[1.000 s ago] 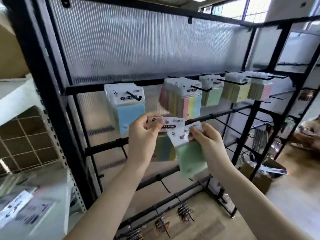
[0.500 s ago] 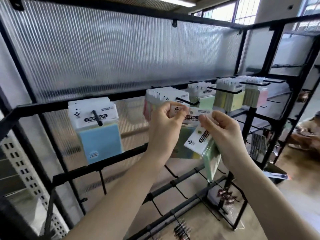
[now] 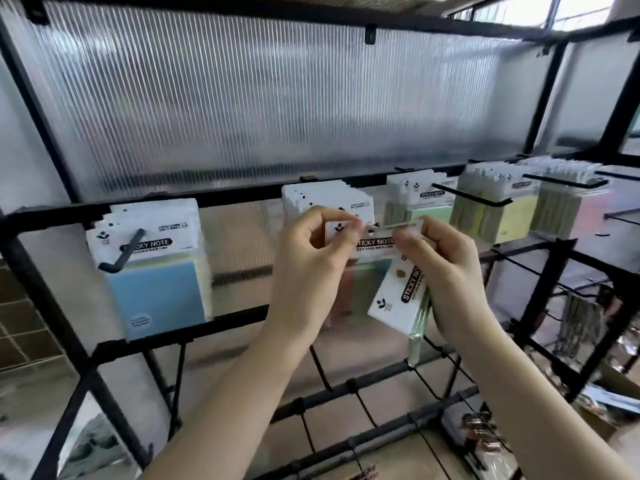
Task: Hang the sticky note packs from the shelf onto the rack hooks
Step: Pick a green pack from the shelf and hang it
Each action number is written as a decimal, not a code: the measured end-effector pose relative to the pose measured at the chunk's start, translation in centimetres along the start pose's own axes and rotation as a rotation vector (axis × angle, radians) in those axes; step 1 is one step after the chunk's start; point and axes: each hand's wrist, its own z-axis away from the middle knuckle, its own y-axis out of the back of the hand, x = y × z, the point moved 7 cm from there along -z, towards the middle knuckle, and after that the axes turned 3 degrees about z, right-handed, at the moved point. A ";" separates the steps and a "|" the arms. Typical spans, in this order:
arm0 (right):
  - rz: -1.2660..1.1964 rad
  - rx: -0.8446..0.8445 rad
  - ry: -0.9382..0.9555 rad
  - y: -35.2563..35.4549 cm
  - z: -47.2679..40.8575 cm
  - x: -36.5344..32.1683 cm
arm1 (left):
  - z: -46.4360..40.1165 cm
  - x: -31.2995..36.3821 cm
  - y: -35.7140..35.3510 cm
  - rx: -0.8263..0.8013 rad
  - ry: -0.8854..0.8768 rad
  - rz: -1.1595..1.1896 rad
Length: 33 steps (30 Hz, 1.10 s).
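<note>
White header card of a multicolour pack (image 3: pixel 372 242) we pinch with our raised left hand (image 3: pixel 311 251) at a rack hook (image 3: pixel 375 226); our right hand (image 3: pixel 446 268) grips a tilted green pack (image 3: pixel 398 296) just beside.

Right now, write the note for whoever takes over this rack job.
Left hand pinches the header card of a multicolour pack at the second hook from the left, not yet clearly threaded.
Right hand steadies that card and holds a tilted green pack.
Done: blue packs hang on the left hook; green packs and yellow packs further right.
Left: seat the multicolour pack, then hang the green one.
</note>
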 end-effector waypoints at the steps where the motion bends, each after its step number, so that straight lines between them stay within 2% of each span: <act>1: -0.025 -0.019 0.009 0.0 -0.2 0.1 | 0.1 0.2 -0.1 0.013 -0.016 0.007; 5: -0.110 -0.104 0.019 -0.3 -1.2 0.2 | 0.4 1.0 -0.4 0.073 -0.070 -0.004; 16: -0.163 -0.367 -0.050 -1.3 -2.3 1.7 | 1.3 0.3 -0.3 0.253 -0.053 -0.156; 20: -0.048 -0.319 -0.032 -1.4 -3.0 2.6 | 1.3 -0.1 -0.3 0.333 -0.077 -0.357; 23: 0.084 -0.200 -0.020 -0.9 -3.8 3.4 | 1.9 -0.2 0.4 0.522 -0.124 -0.488; 25: 0.086 -0.170 -0.060 -0.5 -4.1 4.2 | 2.2 0.1 0.7 0.609 -0.184 -0.565; 33: 0.167 -0.252 -0.118 -1.5 -4.8 6.3 | 1.1 -2.5 1.8 0.566 -0.106 -0.671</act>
